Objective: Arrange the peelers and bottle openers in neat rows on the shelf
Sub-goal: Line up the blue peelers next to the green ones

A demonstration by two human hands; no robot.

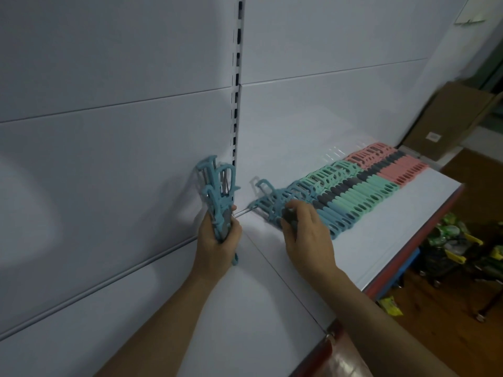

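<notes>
The white shelf (381, 227) is smooth, glossy painted metal. The blue, green and pink peelers (362, 190) are matt plastic, their dark bands possibly rubber. The brown box (446, 115) is matt cardboard.

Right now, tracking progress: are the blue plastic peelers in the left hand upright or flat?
Upright: the left hand grips the blue plastic peelers low, heads pointing up.

Left hand (217, 242) fisted round peeler bunch (216, 186); right hand (307, 235) palm-down, fingers curled on peeler (268, 206)
</notes>
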